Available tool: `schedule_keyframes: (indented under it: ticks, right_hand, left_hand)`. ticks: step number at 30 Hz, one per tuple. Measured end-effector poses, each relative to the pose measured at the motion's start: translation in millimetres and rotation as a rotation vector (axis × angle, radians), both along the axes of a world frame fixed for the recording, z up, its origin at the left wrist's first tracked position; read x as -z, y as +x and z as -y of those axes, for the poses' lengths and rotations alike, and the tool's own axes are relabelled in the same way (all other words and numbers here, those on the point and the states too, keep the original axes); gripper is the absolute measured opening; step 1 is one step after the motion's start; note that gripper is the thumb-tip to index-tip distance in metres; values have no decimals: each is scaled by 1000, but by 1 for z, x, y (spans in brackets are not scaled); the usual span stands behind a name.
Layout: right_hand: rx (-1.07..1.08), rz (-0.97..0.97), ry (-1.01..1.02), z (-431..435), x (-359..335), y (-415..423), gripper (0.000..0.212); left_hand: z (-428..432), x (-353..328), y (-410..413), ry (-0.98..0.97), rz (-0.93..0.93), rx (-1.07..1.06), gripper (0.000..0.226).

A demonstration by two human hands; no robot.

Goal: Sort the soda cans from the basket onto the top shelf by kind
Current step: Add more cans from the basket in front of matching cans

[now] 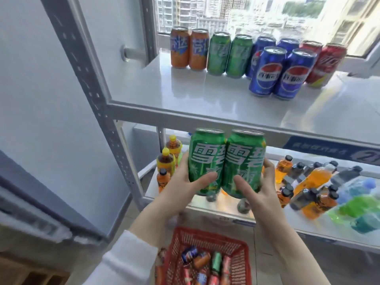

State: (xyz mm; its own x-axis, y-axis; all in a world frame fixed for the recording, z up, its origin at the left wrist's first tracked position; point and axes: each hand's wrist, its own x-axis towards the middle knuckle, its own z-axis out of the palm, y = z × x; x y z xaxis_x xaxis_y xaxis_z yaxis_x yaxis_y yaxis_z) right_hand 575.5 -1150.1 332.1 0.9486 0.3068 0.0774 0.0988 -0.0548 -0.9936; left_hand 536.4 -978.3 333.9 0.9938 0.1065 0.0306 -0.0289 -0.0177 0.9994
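Left hand (185, 182) wraps around one green can (205, 159), thumb lying across its front. The right hand (259, 186) grips a second green can (243, 161) the same way. Both cans are upright and touching side by side, held just below the front edge of the top shelf (185, 93). On that shelf, from left to right, stand orange cans (189, 49), shelved green cans (229, 55), blue cans (281, 73) and red cans (324, 62). Below the hands, a red basket (205, 237) holds mixed cans lying down. Bottled drinks (314, 179) crowd the lower shelf.
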Motion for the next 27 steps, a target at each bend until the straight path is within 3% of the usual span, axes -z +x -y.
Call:
schedule_keyframes:
  ticks: [10,19,23,27]
  right_hand:
    - [28,193,9,-41,-63,66,62]
    - [-29,446,-323,-48,-128,147,75]
    - [-147,439,-403,-56,-156,177,114]
    - [-131,433,-483,-64,-174,202,99]
  left_hand:
    - [-52,-63,72,108,207,15,46]
    - [-77,-114,146,246,270,-9,52]
    - [-86,-127,177,281,286,-22,57]
    - [-96,-127,205,299,254,-18,61]
